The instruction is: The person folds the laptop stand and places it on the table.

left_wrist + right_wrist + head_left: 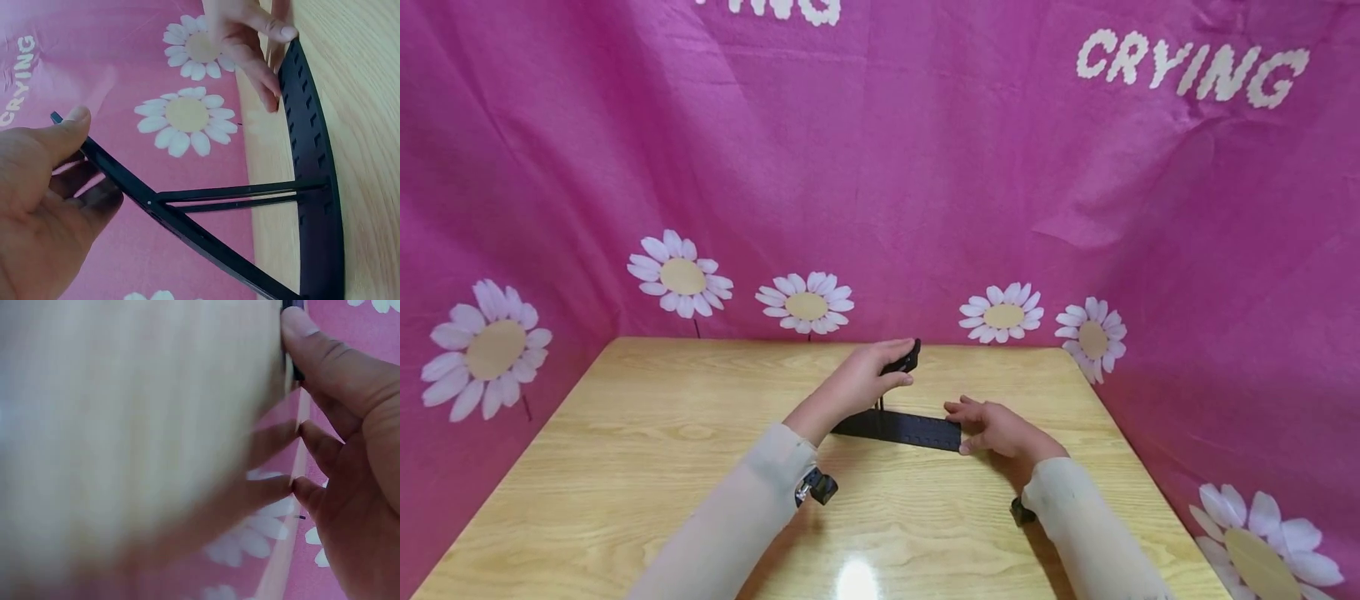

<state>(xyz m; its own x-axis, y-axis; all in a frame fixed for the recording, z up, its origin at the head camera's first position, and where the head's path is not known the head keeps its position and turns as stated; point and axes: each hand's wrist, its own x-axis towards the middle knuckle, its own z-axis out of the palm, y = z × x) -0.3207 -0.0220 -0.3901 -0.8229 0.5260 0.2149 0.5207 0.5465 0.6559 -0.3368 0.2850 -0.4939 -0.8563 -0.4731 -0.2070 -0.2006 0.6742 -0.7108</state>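
A black folding stand stands propped up on the table, its slotted base strip point(917, 432) lying flat. My left hand point(868, 379) holds the raised upper panel point(181, 228) near its top end, with the thumb on one face and the fingers on the other. A thin double strut point(244, 190) runs from that panel down to the slots of the base. At the base's right end, my right hand point(1003, 429) grips the strip between the thumb point(301, 324) and the fingers on its far edge. The right wrist view shows only a sliver of the stand.
The light wood table point(685, 467) is bounded at the back and sides by a magenta cloth point(925, 192) printed with daisies and white letters. Small black cameras point(822, 487) sit on both wrists. A bright glare spot lies on the table's near side.
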